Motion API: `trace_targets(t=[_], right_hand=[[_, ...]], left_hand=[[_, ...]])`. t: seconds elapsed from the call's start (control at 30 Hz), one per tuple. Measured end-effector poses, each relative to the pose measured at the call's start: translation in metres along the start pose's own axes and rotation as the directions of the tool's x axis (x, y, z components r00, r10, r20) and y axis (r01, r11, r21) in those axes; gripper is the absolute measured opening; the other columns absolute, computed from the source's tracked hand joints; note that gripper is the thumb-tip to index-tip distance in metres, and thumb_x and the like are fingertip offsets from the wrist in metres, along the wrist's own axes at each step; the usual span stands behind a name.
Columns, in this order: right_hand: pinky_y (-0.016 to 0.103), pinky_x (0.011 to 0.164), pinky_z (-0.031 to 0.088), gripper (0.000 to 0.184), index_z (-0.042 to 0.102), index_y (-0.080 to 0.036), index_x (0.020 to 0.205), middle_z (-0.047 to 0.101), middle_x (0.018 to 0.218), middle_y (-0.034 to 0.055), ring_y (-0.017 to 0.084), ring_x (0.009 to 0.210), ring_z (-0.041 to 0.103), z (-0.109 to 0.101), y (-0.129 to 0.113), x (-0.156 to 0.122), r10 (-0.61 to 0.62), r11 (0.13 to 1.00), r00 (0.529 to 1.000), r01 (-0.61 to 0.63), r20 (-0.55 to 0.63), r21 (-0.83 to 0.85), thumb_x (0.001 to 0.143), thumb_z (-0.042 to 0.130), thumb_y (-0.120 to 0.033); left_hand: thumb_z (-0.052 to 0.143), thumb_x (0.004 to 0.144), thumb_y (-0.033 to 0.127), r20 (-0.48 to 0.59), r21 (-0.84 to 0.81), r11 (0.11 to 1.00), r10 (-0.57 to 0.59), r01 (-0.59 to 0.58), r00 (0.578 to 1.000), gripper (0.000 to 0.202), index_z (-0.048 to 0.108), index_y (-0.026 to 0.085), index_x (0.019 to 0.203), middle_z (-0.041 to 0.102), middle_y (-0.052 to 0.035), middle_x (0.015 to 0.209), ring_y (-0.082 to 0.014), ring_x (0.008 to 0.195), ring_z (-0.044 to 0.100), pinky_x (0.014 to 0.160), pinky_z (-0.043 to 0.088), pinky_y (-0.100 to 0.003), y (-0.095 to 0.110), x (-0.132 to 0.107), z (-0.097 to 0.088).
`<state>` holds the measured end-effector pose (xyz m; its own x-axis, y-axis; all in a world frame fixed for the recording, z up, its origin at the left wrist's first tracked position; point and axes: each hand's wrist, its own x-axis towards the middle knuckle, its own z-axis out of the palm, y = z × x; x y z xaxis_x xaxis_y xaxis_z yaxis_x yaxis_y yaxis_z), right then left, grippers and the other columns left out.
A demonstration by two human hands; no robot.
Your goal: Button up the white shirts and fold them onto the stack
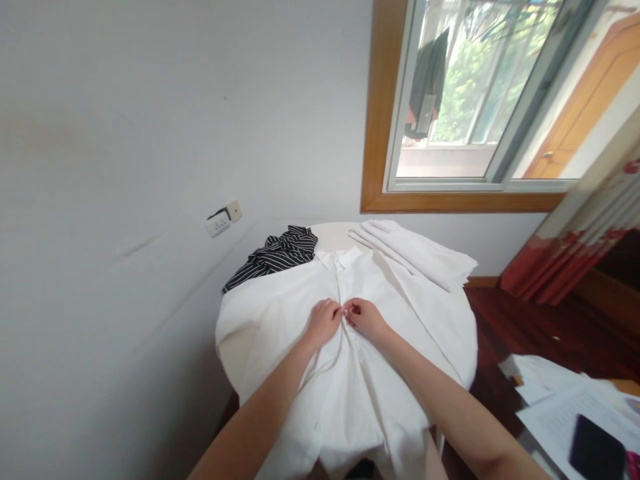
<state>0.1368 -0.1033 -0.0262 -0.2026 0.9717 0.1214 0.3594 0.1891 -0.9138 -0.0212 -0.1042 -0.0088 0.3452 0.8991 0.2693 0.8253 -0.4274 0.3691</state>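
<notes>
A white collared shirt [400,313] lies spread face up over a small round table [330,235], collar toward the wall. My left hand [324,320] and my right hand [364,317] meet at the shirt's front placket, just below the collar. Both hands are closed in a pinch on the fabric edges there. What sits between the fingertips is too small to make out. The shirt's lower part hangs off the table's near edge, toward me.
A black-and-white striped garment [278,257] lies crumpled at the table's far left. Folded white cloth [415,253] lies at the far right. A wall socket [223,220], a window [475,100], a curtain [575,260], and papers with a dark phone [595,447] are nearby.
</notes>
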Motion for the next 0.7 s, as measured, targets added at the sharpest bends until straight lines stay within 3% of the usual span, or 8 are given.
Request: trace_targets(t=[0.43, 0.57, 0.7], right_hand=[[0.024, 0.057, 0.049, 0.010, 0.054, -0.019, 0.083, 0.061, 0.064, -0.0021, 0.012, 0.056, 0.060, -0.010, -0.005, 0.000, 0.125, 0.965, 0.990, -0.138, 0.072, 0.224, 0.081, 0.048, -0.026], [0.022, 0.054, 0.044, 0.019, 0.054, -0.018, 0.078, 0.060, 0.061, -0.0018, 0.011, 0.053, 0.056, -0.011, -0.010, -0.004, 0.080, 0.996, 0.996, -0.082, 0.048, 0.042, 0.084, 0.050, -0.036], [0.022, 0.059, 0.036, 0.023, 0.055, -0.018, 0.071, 0.059, 0.062, -0.0001, 0.012, 0.059, 0.052, -0.008, -0.020, -0.009, -0.043, 0.943, 0.999, 0.032, -0.026, -0.331, 0.088, 0.047, -0.033]], left_hand=[[0.048, 0.084, 0.022, -0.010, -0.026, 1.000, 0.003, -0.003, 1.000, 0.014, 0.059, 0.019, 0.076, 0.059, -0.0034, 0.081, -0.0172, 0.083, 0.053, 0.078, 0.039, -0.030, -0.001, 0.000, -0.001], [0.047, 0.085, 0.020, -0.014, -0.040, 0.999, 0.015, -0.015, 1.000, 0.015, 0.058, 0.019, 0.074, 0.058, -0.0030, 0.080, -0.0169, 0.081, 0.052, 0.077, 0.039, -0.030, 0.002, -0.001, -0.004], [0.046, 0.085, 0.019, -0.027, -0.058, 0.998, 0.019, -0.020, 0.999, 0.017, 0.056, 0.019, 0.072, 0.057, -0.0028, 0.079, -0.0168, 0.081, 0.051, 0.078, 0.038, -0.030, 0.004, 0.000, -0.005]])
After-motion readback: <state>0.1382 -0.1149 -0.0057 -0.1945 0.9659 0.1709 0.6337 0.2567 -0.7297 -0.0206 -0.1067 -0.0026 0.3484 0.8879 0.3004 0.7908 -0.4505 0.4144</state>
